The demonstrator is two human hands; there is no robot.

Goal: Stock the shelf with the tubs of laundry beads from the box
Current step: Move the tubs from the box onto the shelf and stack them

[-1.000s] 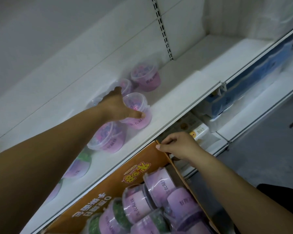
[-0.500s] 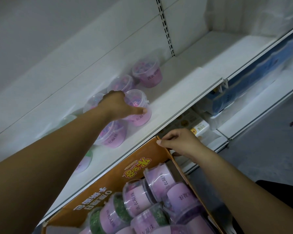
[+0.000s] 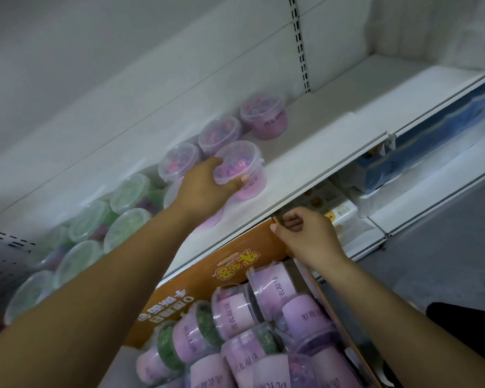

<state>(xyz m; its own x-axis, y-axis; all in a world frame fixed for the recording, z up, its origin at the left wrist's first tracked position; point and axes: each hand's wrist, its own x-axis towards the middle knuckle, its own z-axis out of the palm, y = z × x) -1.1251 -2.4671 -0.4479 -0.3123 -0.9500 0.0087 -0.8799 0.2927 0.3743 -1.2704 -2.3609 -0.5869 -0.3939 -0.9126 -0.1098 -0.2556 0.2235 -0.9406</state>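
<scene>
On the white shelf (image 3: 300, 175) my left hand (image 3: 205, 189) grips a pink tub of laundry beads (image 3: 244, 169) with a clear lid; the tub stands on the shelf near its front. Three more pink tubs (image 3: 265, 116) stand behind it in a row toward the back. Green-lidded tubs (image 3: 129, 191) fill the shelf to the left. Below the shelf, my right hand (image 3: 305, 236) pinches the top corner of the orange cardboard box (image 3: 235, 256). Several pink-labelled tubs (image 3: 272, 287) lie on their sides inside the box.
The shelf's right half is bare white board up to a slotted upright (image 3: 298, 43). Under it, a lower shelf holds yellow-white cartons (image 3: 340, 214) and blue packs (image 3: 420, 152). Grey floor (image 3: 445, 261) lies to the right. A perforated grey panel (image 3: 3, 256) sits at the left.
The view has tilted so more green tubs show at the left. My left hand still holds the same pink tub, which sits a little further right. My right hand stays on the box corner.
</scene>
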